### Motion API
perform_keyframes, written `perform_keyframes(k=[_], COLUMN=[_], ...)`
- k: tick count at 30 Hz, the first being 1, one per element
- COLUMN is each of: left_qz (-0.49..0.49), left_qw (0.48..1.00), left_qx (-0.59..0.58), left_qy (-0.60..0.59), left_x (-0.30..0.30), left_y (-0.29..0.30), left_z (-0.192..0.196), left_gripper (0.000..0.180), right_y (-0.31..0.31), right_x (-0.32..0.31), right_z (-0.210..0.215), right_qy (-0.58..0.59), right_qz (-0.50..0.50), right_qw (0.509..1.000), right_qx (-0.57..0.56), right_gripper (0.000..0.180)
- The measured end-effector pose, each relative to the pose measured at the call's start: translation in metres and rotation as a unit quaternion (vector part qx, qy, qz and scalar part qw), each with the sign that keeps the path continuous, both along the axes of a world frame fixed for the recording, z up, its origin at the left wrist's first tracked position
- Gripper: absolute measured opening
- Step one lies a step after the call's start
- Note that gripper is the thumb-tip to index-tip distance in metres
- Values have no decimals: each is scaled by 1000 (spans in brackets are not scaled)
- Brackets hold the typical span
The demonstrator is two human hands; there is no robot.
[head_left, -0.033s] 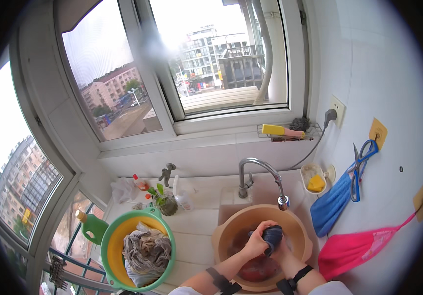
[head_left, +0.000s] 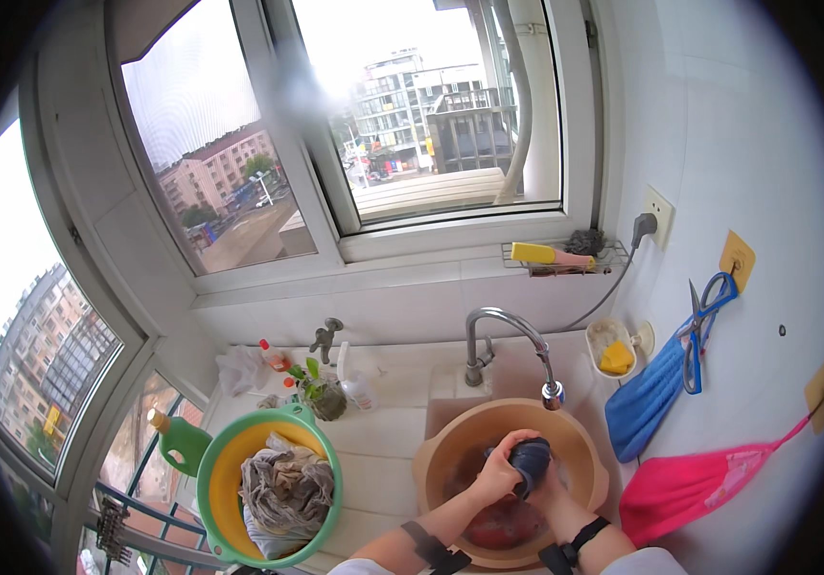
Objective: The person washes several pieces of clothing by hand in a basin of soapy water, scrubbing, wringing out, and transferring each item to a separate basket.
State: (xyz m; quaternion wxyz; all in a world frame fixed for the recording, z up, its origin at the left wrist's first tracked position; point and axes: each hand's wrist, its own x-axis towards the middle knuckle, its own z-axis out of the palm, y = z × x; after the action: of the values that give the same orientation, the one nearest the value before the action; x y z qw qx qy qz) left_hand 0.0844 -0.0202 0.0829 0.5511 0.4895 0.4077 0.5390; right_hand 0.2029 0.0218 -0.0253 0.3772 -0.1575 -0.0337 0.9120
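Observation:
Over a tan plastic basin (head_left: 428,461) I hold a bunched dark blue cloth (head_left: 533,462). My left hand (head_left: 500,473) is closed around its left side, fingers bent over the top. My right hand (head_left: 550,489) grips it from the right and below; most of those fingers are hidden behind the cloth. Cloudy reddish water with something red (head_left: 506,527) in it shows in the basin under my wrists. A chrome faucet (head_left: 553,391) hangs over the basin's back rim, and I see no stream coming from it.
Left of the basin, a green-rimmed yellow tub (head_left: 338,489) holds grey wet-looking cloths (head_left: 287,489). Behind it stand a potted plant (head_left: 316,388), a clear bottle (head_left: 358,388) and a green jug (head_left: 180,446). Scissors (head_left: 695,331), a blue cloth (head_left: 644,402) and a pink cloth (head_left: 690,489) hang at right.

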Motion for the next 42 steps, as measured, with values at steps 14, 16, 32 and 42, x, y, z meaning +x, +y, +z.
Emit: perform_keyframes(k=[14, 16, 32, 42], left_qz=[179, 243, 31, -213], left_qw=[845, 870, 822, 818], left_qx=[-174, -155, -374, -470], left_qy=[-473, -399, -429, -254], left_x=[-30, -32, -43, -66], left_y=[17, 15, 14, 44], left_z=[-78, -92, -78, -26], left_gripper=[59, 62, 47, 30], right_y=[28, 24, -13, -20], right_x=[-22, -26, -39, -19], right_z=[-3, -3, 78, 118], right_qy=[-73, -129, -509, -432], right_qz=[6, -23, -278, -246], right_qw=[996, 986, 701, 478], right_qx=[-56, -107, 415, 724], right_gripper=[40, 37, 22, 12])
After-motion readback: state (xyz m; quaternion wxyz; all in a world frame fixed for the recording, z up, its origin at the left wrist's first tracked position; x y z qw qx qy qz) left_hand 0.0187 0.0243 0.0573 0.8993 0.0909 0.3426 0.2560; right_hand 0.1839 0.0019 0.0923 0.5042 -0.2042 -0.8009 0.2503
